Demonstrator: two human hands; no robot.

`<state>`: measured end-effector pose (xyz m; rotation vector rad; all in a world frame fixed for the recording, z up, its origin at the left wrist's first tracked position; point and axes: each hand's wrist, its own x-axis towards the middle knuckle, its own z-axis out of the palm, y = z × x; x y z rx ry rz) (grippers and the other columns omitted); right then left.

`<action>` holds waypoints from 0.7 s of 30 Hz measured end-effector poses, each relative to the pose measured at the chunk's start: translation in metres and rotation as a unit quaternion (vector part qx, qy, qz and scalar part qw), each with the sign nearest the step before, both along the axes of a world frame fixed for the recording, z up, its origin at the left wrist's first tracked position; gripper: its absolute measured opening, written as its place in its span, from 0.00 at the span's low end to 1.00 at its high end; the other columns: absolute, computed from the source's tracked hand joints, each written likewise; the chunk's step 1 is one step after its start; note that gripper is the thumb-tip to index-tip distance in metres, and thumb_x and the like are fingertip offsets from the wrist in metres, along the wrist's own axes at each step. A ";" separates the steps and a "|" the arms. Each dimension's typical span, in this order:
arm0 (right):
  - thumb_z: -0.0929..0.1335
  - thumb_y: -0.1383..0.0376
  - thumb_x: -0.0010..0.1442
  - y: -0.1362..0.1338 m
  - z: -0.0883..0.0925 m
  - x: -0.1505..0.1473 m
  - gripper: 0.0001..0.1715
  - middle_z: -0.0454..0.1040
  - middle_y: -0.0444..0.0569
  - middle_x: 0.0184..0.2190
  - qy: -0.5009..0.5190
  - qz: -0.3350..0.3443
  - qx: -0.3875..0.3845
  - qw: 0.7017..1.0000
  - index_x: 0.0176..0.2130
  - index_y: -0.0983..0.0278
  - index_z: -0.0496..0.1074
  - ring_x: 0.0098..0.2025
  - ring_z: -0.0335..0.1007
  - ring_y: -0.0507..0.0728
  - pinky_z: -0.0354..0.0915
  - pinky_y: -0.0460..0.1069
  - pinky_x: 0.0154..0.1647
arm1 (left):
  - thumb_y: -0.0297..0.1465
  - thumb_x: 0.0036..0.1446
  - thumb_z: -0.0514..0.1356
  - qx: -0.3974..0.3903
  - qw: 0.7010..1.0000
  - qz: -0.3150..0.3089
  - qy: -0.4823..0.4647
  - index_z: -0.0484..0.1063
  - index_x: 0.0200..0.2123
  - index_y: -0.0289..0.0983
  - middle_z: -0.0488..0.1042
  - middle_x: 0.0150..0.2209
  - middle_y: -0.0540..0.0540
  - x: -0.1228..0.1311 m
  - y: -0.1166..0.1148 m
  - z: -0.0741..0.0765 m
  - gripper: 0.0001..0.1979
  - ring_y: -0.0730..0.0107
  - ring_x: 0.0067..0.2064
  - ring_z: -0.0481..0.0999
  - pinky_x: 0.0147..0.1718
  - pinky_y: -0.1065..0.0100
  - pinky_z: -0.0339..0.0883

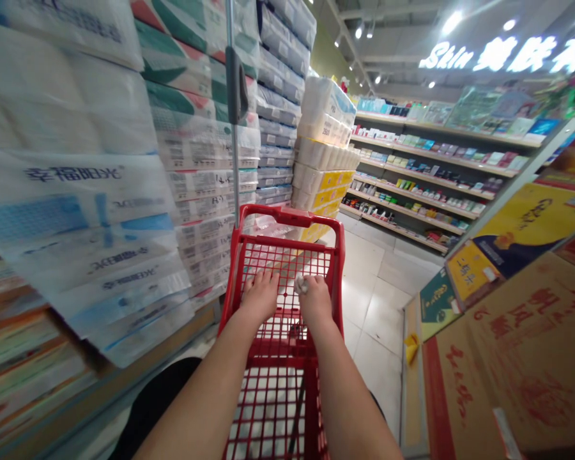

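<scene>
A red plastic shopping cart (339,268) with meshed walls stands in front of me, tilted in the wide view. Over its upper mesh lies my left hand (262,295), fingers spread and slightly bent, apparently resting on the grid and holding nothing visible. Beside it, my right hand (317,299) is closed around a small crumpled white piece (301,285), which looks like tissue, close above the same mesh. The fingertips of the right hand are partly hidden by that piece.
Tall stacks of wrapped paper packs (91,198) line the left side, with a thin metal pole (235,166) before them. Cardboard boxes (522,358) stand close on the right. A pale tiled floor (371,300) leads toward shelves of small products (421,169).
</scene>
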<state>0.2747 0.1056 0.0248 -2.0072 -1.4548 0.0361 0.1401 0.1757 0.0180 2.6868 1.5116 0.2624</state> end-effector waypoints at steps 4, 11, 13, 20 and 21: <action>0.66 0.72 0.58 0.001 -0.007 -0.012 0.16 0.70 0.49 0.41 0.002 0.129 -0.017 0.992 0.46 0.60 0.74 0.40 0.66 0.54 0.61 0.46 0.40 | 0.26 0.58 0.49 -0.003 1.000 0.001 -0.006 0.58 0.62 0.37 0.60 0.64 0.37 0.000 0.000 0.001 0.27 0.52 0.65 0.54 0.59 0.50 0.53; 0.65 0.71 0.60 -0.003 0.006 -0.017 0.14 0.69 0.51 0.47 -0.036 0.007 -0.027 0.999 0.45 0.60 0.73 0.49 0.64 0.57 0.60 0.50 0.45 | 0.25 0.57 0.50 -0.005 1.000 0.003 0.003 0.56 0.63 0.38 0.58 0.65 0.38 0.000 0.001 -0.001 0.29 0.52 0.67 0.52 0.60 0.50 0.51; 0.67 0.68 0.58 -0.006 0.006 -0.025 0.17 0.68 0.52 0.51 -0.064 0.005 -0.060 0.996 0.48 0.57 0.71 0.52 0.61 0.61 0.60 0.54 0.48 | 0.28 0.59 0.50 -0.004 1.000 0.002 0.000 0.57 0.63 0.38 0.58 0.65 0.37 0.000 0.000 0.000 0.27 0.52 0.66 0.53 0.60 0.50 0.51; 0.65 0.69 0.61 -0.005 -0.005 -0.037 0.21 0.63 0.55 0.57 -0.099 0.085 -0.066 0.989 0.53 0.57 0.68 0.54 0.61 0.62 0.60 0.54 0.48 | 0.30 0.62 0.46 -0.020 1.000 0.000 -0.009 0.58 0.62 0.38 0.59 0.64 0.37 -0.002 -0.001 0.004 0.24 0.52 0.66 0.54 0.59 0.49 0.52; 0.64 0.67 0.63 -0.003 -0.006 -0.033 0.16 0.64 0.54 0.56 -0.090 0.074 -0.051 0.992 0.49 0.57 0.71 0.54 0.61 0.61 0.60 0.53 0.47 | 0.29 0.61 0.47 -0.021 1.000 -0.002 -0.008 0.58 0.62 0.38 0.59 0.64 0.38 -0.002 -0.001 0.004 0.25 0.53 0.66 0.53 0.59 0.49 0.52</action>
